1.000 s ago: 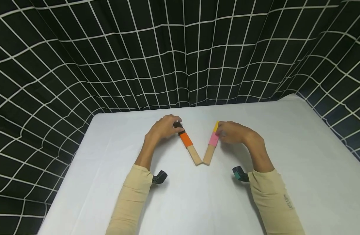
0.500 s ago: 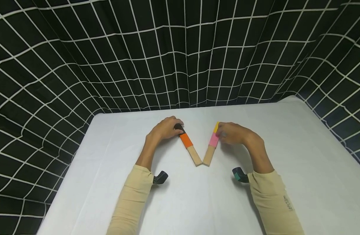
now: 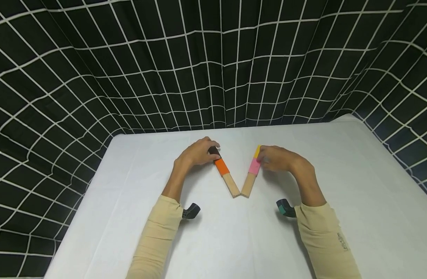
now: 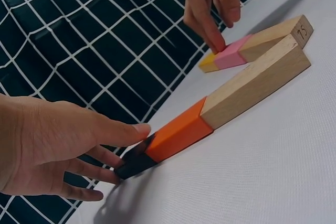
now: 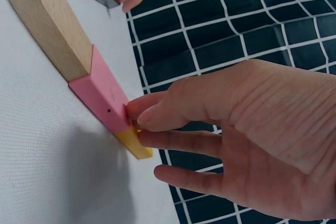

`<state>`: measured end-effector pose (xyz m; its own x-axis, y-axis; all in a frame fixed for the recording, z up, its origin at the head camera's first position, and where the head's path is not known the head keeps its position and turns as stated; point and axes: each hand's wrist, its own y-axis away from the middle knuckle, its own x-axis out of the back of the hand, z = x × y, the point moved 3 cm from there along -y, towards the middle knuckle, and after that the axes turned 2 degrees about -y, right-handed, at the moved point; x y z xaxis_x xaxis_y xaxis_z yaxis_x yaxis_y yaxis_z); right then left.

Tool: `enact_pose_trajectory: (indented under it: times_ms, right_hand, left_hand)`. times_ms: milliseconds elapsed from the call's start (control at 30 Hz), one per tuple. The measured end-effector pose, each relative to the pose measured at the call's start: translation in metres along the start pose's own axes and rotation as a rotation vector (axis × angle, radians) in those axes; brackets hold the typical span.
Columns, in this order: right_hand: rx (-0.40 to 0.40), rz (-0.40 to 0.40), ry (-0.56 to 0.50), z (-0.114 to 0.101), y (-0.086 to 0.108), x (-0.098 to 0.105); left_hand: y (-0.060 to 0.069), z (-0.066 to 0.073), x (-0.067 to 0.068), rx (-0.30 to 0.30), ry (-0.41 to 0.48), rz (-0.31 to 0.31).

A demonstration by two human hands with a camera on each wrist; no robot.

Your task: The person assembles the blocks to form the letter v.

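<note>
Two rows of blocks form a V on the white table, their near ends meeting. In the left row lie a black block [image 3: 213, 152], an orange block [image 3: 222, 166] and a plain wooden block [image 3: 231, 185]. My left hand [image 3: 197, 152] holds the black block at the far end between thumb and fingers. The right row has a yellow block [image 3: 257, 150], a pink block [image 3: 254, 166] and another plain wooden block [image 3: 248, 185], marked "75" in the left wrist view. My right hand [image 3: 279, 158] touches the pink and yellow blocks near their joint with extended fingertips; its thumb lies beside the index finger.
A white cloth covers the table [image 3: 241, 240]. Black curtains [image 3: 220, 69] with a white grid rise behind and at the sides. Dark wrist devices [image 3: 191, 211] stick out from the beige sleeves [image 3: 157, 232].
Left fingers have shifted slightly at the black block, which appears better lined up with the orange one. The right hand and its row look unchanged.
</note>
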<state>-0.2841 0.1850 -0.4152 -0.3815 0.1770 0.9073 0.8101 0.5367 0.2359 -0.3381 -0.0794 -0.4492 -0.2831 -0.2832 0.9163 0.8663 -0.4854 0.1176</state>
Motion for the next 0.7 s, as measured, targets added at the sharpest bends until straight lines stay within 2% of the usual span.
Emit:
enact_pose_trajectory:
  times_ms: [700]
  right_hand:
    - [-0.008, -0.003, 0.014, -0.0030, -0.0018, 0.0007]
  left_hand:
    - [0.0019, 0.0020, 0.0002, 0.025, -0.043, -0.022]
